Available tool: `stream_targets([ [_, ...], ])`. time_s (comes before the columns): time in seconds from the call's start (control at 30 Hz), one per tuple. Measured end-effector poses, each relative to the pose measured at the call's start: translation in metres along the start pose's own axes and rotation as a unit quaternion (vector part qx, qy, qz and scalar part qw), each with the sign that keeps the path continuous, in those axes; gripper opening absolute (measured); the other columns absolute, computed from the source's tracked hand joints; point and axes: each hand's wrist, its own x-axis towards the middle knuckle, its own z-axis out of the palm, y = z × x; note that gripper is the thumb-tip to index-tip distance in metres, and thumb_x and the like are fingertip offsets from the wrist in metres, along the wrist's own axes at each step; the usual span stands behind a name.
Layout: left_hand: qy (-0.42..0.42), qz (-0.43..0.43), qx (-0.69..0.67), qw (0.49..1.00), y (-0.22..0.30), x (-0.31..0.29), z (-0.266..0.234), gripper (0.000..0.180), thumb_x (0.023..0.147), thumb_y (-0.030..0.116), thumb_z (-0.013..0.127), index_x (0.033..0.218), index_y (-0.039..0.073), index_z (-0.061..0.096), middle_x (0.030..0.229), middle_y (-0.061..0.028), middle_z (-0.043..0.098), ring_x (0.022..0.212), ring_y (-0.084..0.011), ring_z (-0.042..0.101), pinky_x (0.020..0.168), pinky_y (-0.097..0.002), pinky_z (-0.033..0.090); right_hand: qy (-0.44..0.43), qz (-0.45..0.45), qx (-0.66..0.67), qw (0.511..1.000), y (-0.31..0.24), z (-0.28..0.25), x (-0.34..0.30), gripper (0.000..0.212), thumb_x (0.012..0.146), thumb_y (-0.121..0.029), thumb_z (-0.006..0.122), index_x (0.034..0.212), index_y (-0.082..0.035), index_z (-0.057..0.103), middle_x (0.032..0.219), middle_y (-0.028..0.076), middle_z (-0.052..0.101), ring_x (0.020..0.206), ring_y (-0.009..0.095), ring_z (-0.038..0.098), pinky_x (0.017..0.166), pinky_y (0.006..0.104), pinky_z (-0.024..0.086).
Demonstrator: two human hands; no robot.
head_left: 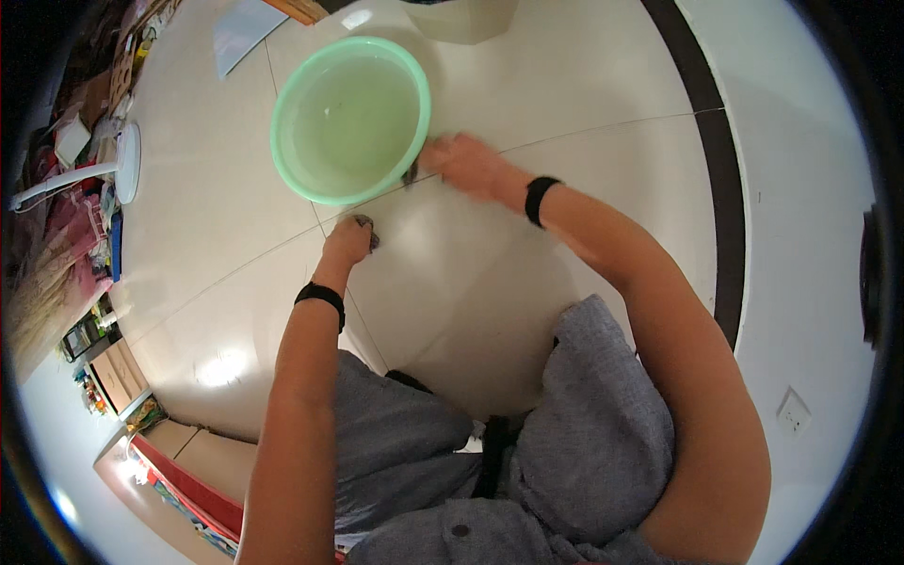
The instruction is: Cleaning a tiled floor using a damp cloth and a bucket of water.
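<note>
One green basin (277,127), upper centre! Two wristbands (538,201). Left hand (345,243) clamped on one dark wad (367,232); right hand (460,165) blurred, fingers' grip can't be told.

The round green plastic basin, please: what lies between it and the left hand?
The head view shows bare, pale tiled floor between the basin and left hand.

Mint green is worn by the basin (277,132), and cream is spread across the floor (471,311), crossed by thin dark seams (603,129) and edged by a near-black strip (725,188)! Flecked grey is carried by the trousers (603,414), solid black by both wristbands (322,298). Dark grey is shown by the cloth (375,241), white by the lamp (130,162) and wall (800,235).
</note>
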Motion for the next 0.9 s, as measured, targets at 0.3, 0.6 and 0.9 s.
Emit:
stream_targets([
  [0.3, 0.007, -0.001, -0.029, 1.000, 0.012, 0.002, -0.003, 0.043, 0.091, 0.033, 0.040, 0.106, -0.004, 0.057, 0.113, -0.0221, 0.057, 0.106, -0.0360, 0.055, 0.090, -0.0438, 0.045, 0.132, 0.442, -0.263, 0.847, 0.111, -0.037, -0.246, 0.039, 0.082, -0.009, 0.054, 0.119, 0.003, 0.048, 0.110, 0.018, 0.055, 0.106, 0.035, 0.050, 0.093, 0.0433, 0.039],
  [0.6, 0.056, -0.049, -0.060, 0.995, 0.000, 0.014, 0.010, 0.043, 0.091, 0.035, 0.041, 0.108, -0.002, 0.056, 0.110, -0.0205, 0.059, 0.101, -0.0354, 0.058, 0.086, -0.0437, 0.046, -0.022, 0.800, -0.073, 0.596, -0.025, -0.028, -0.502, 0.044, 0.088, -0.019, 0.047, 0.127, 0.002, 0.045, 0.109, 0.025, 0.054, 0.100, 0.041, 0.053, 0.090, 0.0445, 0.043],
  [0.9, 0.349, -0.244, -0.075, 0.902, 0.090, -0.004, -0.010, 0.043, 0.091, 0.024, 0.040, 0.127, 0.000, 0.042, 0.133, -0.0219, 0.040, 0.129, -0.0359, 0.030, 0.106, -0.0386, 0.030, 0.043, 0.611, -0.057, 0.788, -0.024, -0.091, -0.393, 0.050, 0.081, -0.001, 0.050, 0.130, 0.000, 0.042, 0.113, 0.023, 0.050, 0.105, 0.038, 0.049, 0.093, 0.0415, 0.041],
])
